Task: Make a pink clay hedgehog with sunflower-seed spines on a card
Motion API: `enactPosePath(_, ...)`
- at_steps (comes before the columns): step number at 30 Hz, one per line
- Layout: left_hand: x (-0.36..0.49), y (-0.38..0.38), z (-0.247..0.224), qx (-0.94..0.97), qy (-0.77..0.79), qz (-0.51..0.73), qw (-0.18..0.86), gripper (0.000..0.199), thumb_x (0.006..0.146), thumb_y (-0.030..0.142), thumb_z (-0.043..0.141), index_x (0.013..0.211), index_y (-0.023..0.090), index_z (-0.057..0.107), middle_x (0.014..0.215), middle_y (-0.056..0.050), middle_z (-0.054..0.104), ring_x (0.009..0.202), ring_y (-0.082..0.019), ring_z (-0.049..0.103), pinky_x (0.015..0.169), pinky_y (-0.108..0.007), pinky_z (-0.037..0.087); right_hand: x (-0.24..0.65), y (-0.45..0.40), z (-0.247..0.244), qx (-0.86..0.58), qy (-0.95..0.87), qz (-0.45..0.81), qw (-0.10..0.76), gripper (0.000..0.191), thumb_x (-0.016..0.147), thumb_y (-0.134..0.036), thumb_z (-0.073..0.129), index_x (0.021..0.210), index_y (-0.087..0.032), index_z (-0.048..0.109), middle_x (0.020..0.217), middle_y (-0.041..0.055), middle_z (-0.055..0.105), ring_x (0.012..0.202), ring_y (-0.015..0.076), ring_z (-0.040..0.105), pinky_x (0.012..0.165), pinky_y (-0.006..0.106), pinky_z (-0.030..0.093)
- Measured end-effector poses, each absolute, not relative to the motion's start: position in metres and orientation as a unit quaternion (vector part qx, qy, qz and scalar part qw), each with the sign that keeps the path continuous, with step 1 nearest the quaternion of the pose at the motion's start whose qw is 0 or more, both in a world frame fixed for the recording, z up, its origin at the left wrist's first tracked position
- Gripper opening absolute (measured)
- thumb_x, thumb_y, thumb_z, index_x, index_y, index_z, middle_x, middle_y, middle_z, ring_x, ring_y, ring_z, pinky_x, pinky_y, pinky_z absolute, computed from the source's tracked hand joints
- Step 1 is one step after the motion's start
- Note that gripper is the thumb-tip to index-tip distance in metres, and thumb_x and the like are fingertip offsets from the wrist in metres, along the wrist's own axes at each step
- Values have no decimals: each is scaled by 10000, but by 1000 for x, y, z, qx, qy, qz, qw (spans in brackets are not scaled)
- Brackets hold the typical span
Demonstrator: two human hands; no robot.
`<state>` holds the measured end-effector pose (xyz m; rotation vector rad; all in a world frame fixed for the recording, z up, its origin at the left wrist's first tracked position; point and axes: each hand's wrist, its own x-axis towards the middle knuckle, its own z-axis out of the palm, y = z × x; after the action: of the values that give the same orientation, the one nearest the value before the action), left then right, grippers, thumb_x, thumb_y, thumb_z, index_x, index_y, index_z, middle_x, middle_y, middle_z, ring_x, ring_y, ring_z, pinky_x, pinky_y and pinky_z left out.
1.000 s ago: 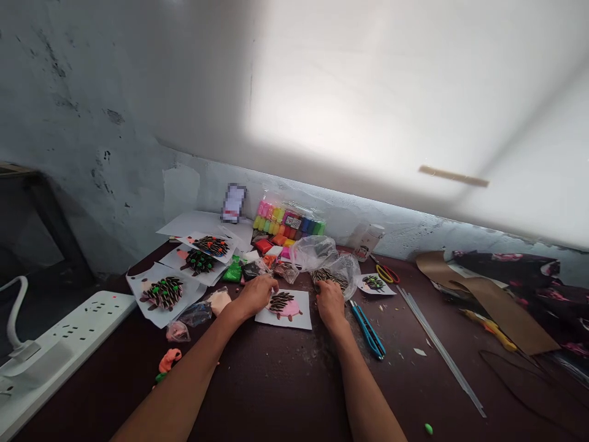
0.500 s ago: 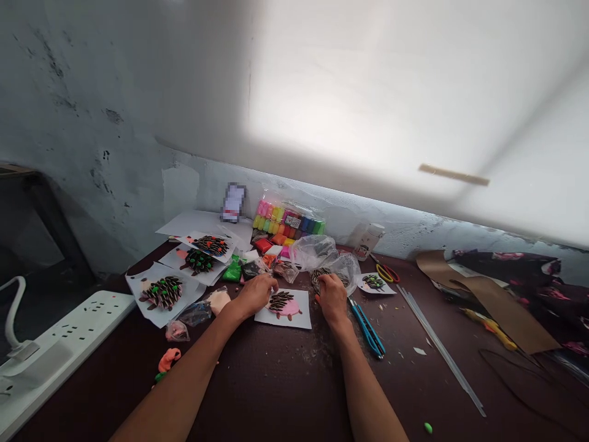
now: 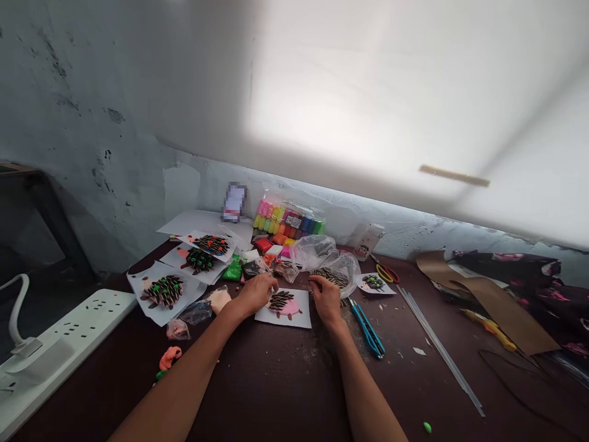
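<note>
A white paper card [image 3: 301,319] lies in front of me, bearing a pink clay hedgehog [image 3: 289,308] with dark striped sunflower seeds set in its back as spines. My left hand [image 3: 257,293] is curled at the card's upper left edge; its closed fingertips hide whatever they grip. Right of the card, my right hand [image 3: 326,299] pinches a small dark sunflower seed, barely visible at the fingertips. Behind that hand, an opened clear plastic bag [image 3: 347,270] holds a heap of sunflower seeds [image 3: 332,276].
Finished hedgehog cards [image 3: 163,291] lie at left, near clay packets [image 3: 234,268]. A small hedgehog card [image 3: 375,282], scissors [image 3: 386,273], a blue cutter [image 3: 368,331] and glue sticks [image 3: 442,350] lie right. A white power strip [image 3: 69,344] is at far left, a glue gun [image 3: 492,328] far right.
My right hand has drawn back from the seed bag, moving slightly left, fingertips now pinched near the card. More of the seed heap shows. My left hand stays where it was.
</note>
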<state>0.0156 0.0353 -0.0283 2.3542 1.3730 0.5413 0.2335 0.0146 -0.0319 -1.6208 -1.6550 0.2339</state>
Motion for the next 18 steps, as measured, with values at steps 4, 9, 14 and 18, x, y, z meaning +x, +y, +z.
enactPosePath(4, 15, 35, -28, 834, 487, 191, 177, 290, 798, 35, 461, 887, 179, 696, 920, -64, 659, 897, -168, 612, 767, -234, 436, 229, 15, -29, -597, -639, 178, 451, 260, 783, -329, 530, 874, -189, 729, 798, 42, 721, 686, 172, 619, 647, 263, 469)
enactPosePath(9, 15, 35, -28, 835, 486, 187, 177, 296, 795, 33, 461, 898, 178, 697, 935, -69, 660, 915, -176, 609, 785, -245, 442, 223, 13, -24, -597, -657, 182, 423, 258, 755, -304, 533, 852, -173, 733, 783, 50, 698, 650, 158, 584, 625, 256, 450)
enactPosePath(14, 15, 37, -31, 834, 486, 190, 177, 291, 795, 35, 468, 898, 181, 697, 934, -65, 661, 916, -174, 610, 789, -242, 440, 222, 8, -18, -639, -656, 141, 375, 193, 744, -262, 566, 861, -194, 703, 802, 31, 713, 682, 167, 608, 671, 270, 441)
enactPosePath(18, 15, 37, -31, 836, 484, 188, 180, 287, 801, 43, 464, 900, 178, 697, 930, -70, 656, 900, -179, 611, 777, -246, 441, 222, 5, -13, -661, -662, 112, 336, 148, 765, -268, 571, 807, -189, 689, 754, 31, 705, 665, 165, 604, 641, 255, 409)
